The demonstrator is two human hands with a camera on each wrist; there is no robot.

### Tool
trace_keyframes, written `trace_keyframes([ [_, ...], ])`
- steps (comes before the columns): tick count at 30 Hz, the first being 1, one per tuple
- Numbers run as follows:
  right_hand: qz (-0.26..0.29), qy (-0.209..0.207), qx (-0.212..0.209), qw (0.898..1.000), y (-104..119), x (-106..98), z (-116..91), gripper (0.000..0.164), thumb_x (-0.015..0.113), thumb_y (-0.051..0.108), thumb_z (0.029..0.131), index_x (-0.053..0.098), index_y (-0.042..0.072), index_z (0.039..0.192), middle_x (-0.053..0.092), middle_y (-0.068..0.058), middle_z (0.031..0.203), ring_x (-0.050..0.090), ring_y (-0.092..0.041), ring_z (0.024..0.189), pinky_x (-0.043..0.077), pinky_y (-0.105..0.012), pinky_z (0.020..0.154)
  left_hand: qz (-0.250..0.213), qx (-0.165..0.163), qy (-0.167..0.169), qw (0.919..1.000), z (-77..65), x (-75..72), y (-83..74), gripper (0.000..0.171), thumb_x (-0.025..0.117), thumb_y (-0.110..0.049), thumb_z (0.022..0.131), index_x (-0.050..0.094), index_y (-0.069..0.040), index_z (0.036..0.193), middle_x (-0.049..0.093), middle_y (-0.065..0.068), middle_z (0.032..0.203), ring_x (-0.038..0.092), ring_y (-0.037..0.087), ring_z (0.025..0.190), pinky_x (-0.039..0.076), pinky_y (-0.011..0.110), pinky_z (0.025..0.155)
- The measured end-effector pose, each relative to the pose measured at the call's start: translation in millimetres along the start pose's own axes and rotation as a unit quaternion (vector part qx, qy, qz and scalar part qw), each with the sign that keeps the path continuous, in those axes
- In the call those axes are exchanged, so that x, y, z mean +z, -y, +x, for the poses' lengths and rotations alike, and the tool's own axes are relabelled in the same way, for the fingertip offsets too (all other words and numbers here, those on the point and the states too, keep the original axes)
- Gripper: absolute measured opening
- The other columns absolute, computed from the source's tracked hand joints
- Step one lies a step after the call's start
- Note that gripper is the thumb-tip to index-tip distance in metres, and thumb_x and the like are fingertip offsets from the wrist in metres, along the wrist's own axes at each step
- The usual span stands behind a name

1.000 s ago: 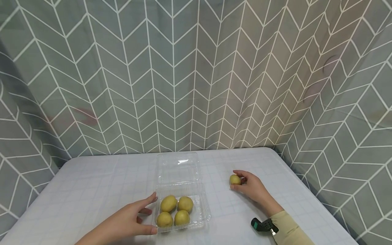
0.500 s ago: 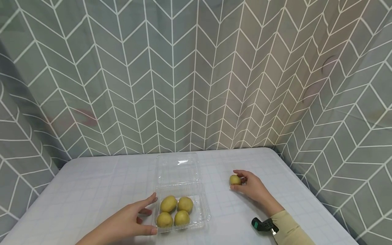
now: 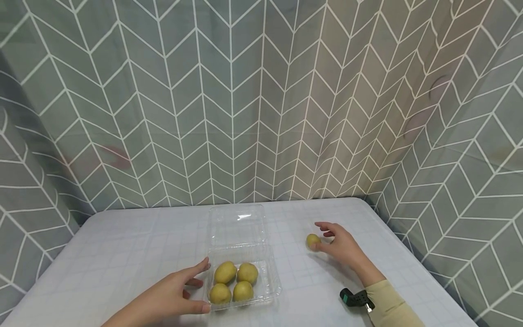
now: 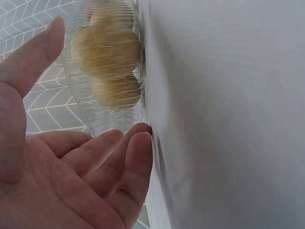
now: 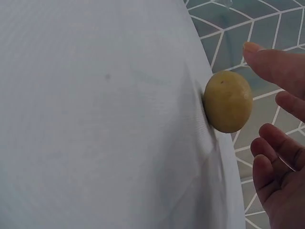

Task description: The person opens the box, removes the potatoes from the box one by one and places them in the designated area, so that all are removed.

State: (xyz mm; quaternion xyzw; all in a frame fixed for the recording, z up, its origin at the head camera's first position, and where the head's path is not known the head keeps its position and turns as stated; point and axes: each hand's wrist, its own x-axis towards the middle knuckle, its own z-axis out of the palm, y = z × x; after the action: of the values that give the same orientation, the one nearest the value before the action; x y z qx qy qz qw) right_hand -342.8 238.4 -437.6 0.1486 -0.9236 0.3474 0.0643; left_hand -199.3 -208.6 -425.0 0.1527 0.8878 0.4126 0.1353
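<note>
The lone yellow fruit [image 5: 228, 102] rests on the table [image 3: 155, 236], right of the clear container [image 3: 267, 282] — the right hand [image 3: 344, 247], round it a second ago, has spread and drawn back, apparently releasing it. The left hand [image 3: 177, 288], thumb and fingers apart, stays at the container's left.

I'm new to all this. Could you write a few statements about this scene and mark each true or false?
1. Four rounded yellow fruits sit in the clear plastic box. True.
2. The box is closed. False: its clear plastic lid lies open.
3. The person's bare left hand is beside the box. True.
4. The right hand grips a fruit. False: the bare right hand holds nothing; the lone yellow fruit rests on white cloth.
</note>
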Motion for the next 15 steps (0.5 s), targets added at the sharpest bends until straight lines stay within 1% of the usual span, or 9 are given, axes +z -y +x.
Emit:
trace_keyframes([
  [4, 0.010, -0.011, -0.024, 1.000, 5, -2, 1, 0.062, 0.085, 0.027, 0.080, 0.061, 0.010, 0.134, 0.060, -0.014, 0.127, 0.058, -0.029, 0.113, 0.049, -0.046, 0.088, 0.000, -0.001, 0.001, 1.0000, -0.5, -0.9, 1.1, 0.101, 0.082, -0.047, 0.078, 0.030, -0.009, 0.156, 0.041, 0.011, 0.153, 0.062, 0.023, 0.107, 0.054, 0.037, 0.078],
  [7, 0.018, -0.020, -0.037, 0.999, 12, -2, 0, 0.059, 0.085, 0.023, 0.079, 0.062, 0.009, 0.132, 0.060, -0.012, 0.127, 0.058, -0.027, 0.112, 0.048, -0.045, 0.089, 0.001, 0.004, 0.001, 1.0000, -0.7, -1.7, 1.2, 0.101, 0.081, -0.047, 0.079, 0.029, -0.009, 0.156, 0.040, 0.010, 0.154, 0.062, 0.024, 0.109, 0.054, 0.035, 0.079],
  [10, 0.019, -0.027, -0.050, 0.998, 19, -2, -2, 0.058, 0.085, 0.021, 0.079, 0.062, 0.009, 0.131, 0.061, -0.009, 0.125, 0.059, -0.025, 0.111, 0.049, -0.044, 0.088, 0.002, 0.012, 0.000, 0.9999, -0.7, -2.1, 0.5, 0.101, 0.081, -0.048, 0.079, 0.029, -0.008, 0.156, 0.040, 0.010, 0.154, 0.061, 0.025, 0.111, 0.054, 0.033, 0.078],
  [13, 0.026, -0.028, -0.062, 0.997, 27, -2, -4, 0.057, 0.085, 0.021, 0.079, 0.063, 0.010, 0.130, 0.062, -0.005, 0.124, 0.060, -0.025, 0.110, 0.049, -0.044, 0.089, 0.003, 0.019, 0.002, 0.9998, -0.6, -2.2, -0.3, 0.101, 0.080, -0.048, 0.080, 0.029, -0.006, 0.156, 0.040, 0.011, 0.154, 0.061, 0.027, 0.114, 0.054, 0.034, 0.079],
  [15, 0.036, -0.023, -0.065, 0.997, 33, -2, -6, 0.057, 0.085, 0.022, 0.080, 0.062, 0.010, 0.130, 0.061, -0.006, 0.125, 0.060, -0.025, 0.111, 0.049, -0.044, 0.090, 0.006, 0.025, 0.002, 0.9997, -0.6, -2.5, -0.4, 0.100, 0.079, -0.048, 0.081, 0.028, -0.005, 0.156, 0.040, 0.011, 0.154, 0.061, 0.028, 0.115, 0.055, 0.034, 0.079],
])
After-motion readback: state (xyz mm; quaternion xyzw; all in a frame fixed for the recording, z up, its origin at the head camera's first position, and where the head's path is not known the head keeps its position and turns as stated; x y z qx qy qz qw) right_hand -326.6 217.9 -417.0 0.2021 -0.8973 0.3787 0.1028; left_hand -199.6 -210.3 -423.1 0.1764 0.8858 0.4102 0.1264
